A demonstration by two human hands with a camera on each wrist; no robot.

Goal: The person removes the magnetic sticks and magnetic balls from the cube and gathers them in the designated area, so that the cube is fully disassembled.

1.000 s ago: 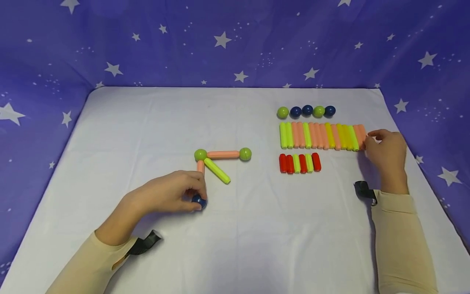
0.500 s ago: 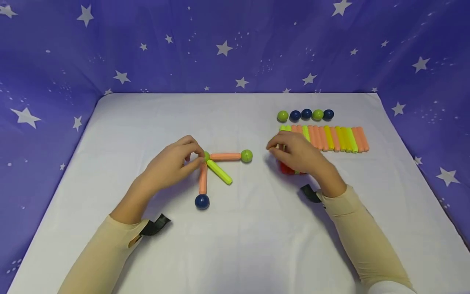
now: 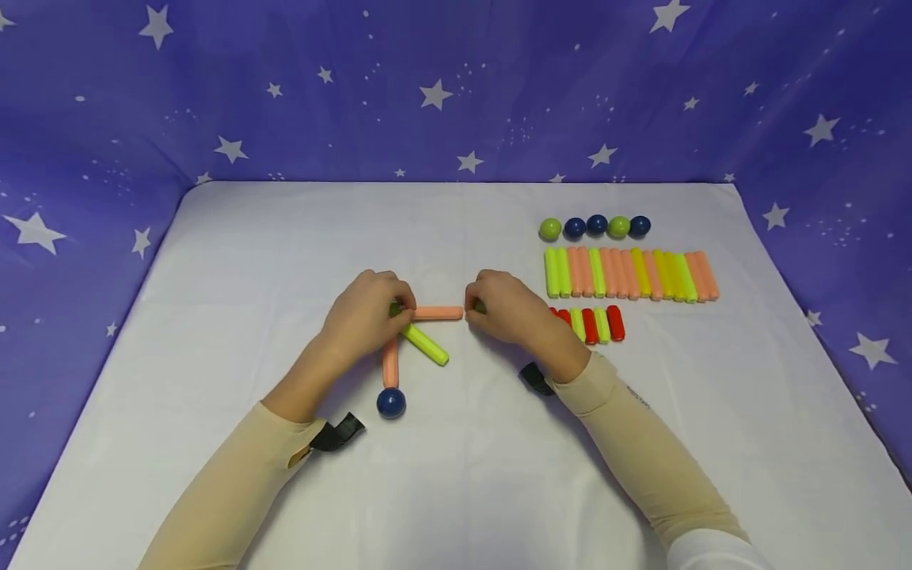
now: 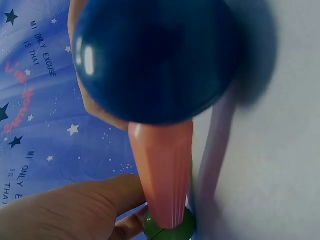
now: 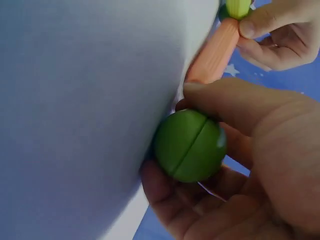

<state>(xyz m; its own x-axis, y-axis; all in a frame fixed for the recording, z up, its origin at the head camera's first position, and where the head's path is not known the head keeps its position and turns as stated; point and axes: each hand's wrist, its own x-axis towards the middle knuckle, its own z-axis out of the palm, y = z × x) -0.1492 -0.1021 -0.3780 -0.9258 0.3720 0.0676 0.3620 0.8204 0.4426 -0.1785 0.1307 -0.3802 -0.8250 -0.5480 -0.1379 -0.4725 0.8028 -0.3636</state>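
My left hand [image 3: 366, 313] pinches the green ball [image 4: 175, 232] at the corner where several sticks meet. From this corner an orange stick [image 3: 438, 313] runs right, a second orange stick [image 3: 390, 368] runs toward me, and a yellow-green stick [image 3: 427, 346] slants between them. A dark blue ball [image 3: 391, 403] caps the near end of the second orange stick. With thumb and fingers my right hand [image 3: 506, 305] holds another green ball [image 5: 190, 145], which has a groove across it, at the right end of the first orange stick. Those fingers partly cover where ball and stick meet.
At the back right lies a row of green and blue balls [image 3: 597, 226]. Before it is a long row of orange, yellow and yellow-green sticks [image 3: 627, 274], then short red and yellow-green sticks [image 3: 589, 326], partly behind my right forearm. A starry blue cloth [image 3: 342, 79] walls the white table [image 3: 456, 475].
My right hand has come left from the long stick row to the green ball at the orange stick's end. My left hand has moved from the blue ball up to the corner ball.
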